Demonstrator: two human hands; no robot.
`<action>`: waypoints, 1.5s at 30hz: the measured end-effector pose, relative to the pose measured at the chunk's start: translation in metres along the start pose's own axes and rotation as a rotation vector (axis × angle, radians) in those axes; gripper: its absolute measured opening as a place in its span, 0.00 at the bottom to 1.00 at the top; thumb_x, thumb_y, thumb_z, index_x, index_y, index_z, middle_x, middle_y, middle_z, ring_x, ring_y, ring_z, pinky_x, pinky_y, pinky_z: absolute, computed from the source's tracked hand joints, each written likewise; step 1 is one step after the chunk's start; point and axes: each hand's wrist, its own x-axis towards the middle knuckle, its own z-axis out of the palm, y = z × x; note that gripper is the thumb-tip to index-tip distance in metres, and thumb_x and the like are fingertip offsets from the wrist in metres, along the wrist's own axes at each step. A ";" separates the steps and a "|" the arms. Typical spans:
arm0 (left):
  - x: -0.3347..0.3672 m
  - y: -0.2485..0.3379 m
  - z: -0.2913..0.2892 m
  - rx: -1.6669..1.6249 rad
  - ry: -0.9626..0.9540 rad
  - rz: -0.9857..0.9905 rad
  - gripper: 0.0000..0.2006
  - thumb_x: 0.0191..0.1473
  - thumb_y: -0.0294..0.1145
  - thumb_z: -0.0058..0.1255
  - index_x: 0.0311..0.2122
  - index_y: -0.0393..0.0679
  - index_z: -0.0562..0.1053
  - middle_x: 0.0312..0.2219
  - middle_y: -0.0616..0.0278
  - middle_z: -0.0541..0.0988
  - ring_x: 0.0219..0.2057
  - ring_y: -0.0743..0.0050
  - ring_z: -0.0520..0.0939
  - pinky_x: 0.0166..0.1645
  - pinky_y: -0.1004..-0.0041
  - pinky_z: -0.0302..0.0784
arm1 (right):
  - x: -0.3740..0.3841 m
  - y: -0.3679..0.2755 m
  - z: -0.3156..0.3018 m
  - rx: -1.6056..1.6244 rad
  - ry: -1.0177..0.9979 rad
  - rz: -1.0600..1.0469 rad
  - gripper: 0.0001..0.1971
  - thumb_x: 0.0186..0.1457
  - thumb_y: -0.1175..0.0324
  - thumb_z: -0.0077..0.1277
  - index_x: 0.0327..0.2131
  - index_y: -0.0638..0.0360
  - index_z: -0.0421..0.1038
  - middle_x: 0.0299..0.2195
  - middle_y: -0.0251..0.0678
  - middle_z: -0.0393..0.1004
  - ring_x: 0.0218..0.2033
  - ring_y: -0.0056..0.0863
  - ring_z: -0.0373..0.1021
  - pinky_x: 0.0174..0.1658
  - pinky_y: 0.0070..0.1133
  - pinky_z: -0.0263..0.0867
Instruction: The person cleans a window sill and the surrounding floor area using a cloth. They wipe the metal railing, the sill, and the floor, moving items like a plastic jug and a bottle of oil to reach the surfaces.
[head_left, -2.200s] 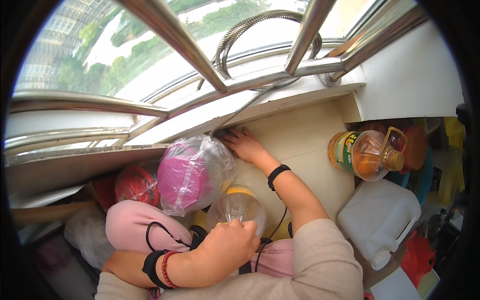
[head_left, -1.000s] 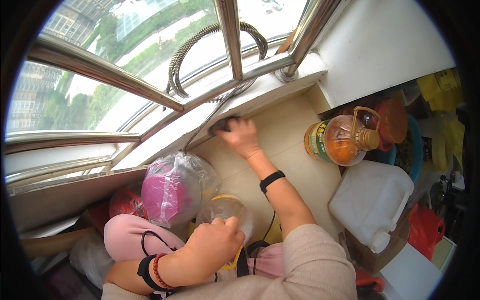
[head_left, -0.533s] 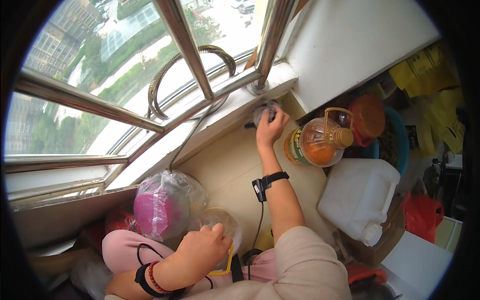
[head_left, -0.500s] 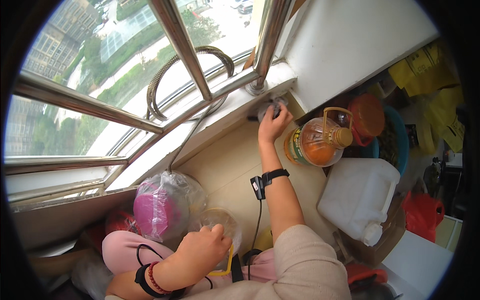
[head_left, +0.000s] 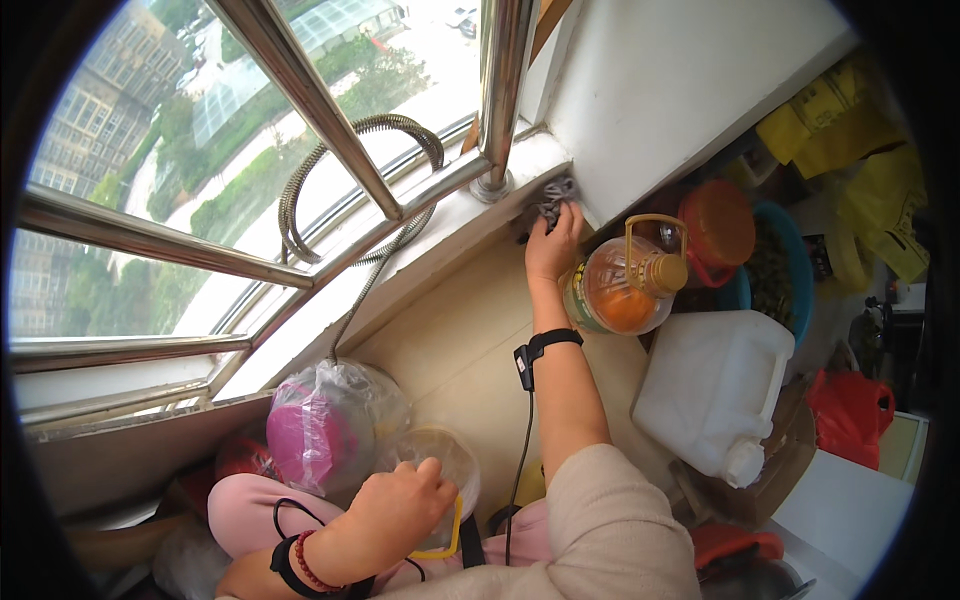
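Note:
My right hand [head_left: 556, 247] reaches to the far corner where the sill wall meets the white panel. Its fingers are closed on a crumpled dark grey rag [head_left: 556, 193], which lies against the ledge by the railing post. Close to my body, my left hand [head_left: 408, 505] is curled into a fist beside a clear plastic tub [head_left: 452, 462]. A yellow handle [head_left: 452, 535] shows just below that fist; whether the fingers grip it is hidden. Right of my right wrist stands a clear oil bottle [head_left: 625, 290] with a looped handle and something orange behind or inside it.
A white jerrycan [head_left: 708, 385] lies near my right arm. A pink item in clear plastic [head_left: 310, 435] sits at left. Metal railings [head_left: 350, 150] and a coiled spring cable [head_left: 290, 205] edge the window. Beyond the bottle are a red-lidded jar [head_left: 718, 225] and a teal basin [head_left: 795, 270].
My right hand has pushed the rag slightly farther up into the corner. The view has shifted a little. My left hand stays closed in nearly the same place.

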 end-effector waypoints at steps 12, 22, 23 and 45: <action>0.004 -0.005 -0.001 -0.061 -0.029 -0.007 0.18 0.37 0.34 0.67 0.36 0.48 0.75 0.33 0.59 0.70 0.32 0.59 0.81 0.28 0.65 0.79 | 0.033 0.019 0.007 0.180 -0.117 -0.065 0.19 0.50 0.71 0.57 0.47 0.65 0.72 0.52 0.44 0.72 0.52 0.49 0.69 0.53 0.33 0.67; 0.005 -0.004 -0.004 -0.031 0.018 0.064 0.11 0.41 0.29 0.61 0.33 0.46 0.73 0.31 0.60 0.69 0.30 0.65 0.80 0.24 0.71 0.78 | 0.009 0.020 0.018 -0.155 -0.196 -0.163 0.15 0.50 0.74 0.51 0.44 0.63 0.73 0.58 0.43 0.68 0.51 0.51 0.67 0.54 0.39 0.67; 0.006 -0.005 -0.005 -0.041 -0.005 0.054 0.13 0.40 0.31 0.63 0.34 0.46 0.74 0.32 0.59 0.70 0.31 0.62 0.80 0.26 0.68 0.78 | 0.012 0.024 0.016 -0.123 -0.249 -0.139 0.15 0.50 0.74 0.51 0.44 0.64 0.73 0.58 0.43 0.68 0.51 0.51 0.67 0.54 0.39 0.66; 0.014 0.001 -0.004 -0.047 -0.038 0.043 0.18 0.37 0.33 0.68 0.35 0.45 0.74 0.33 0.58 0.70 0.32 0.59 0.80 0.30 0.64 0.80 | -0.112 -0.043 0.002 -0.029 -0.494 -0.539 0.14 0.42 0.75 0.56 0.37 0.52 0.73 0.51 0.41 0.67 0.45 0.48 0.66 0.47 0.42 0.64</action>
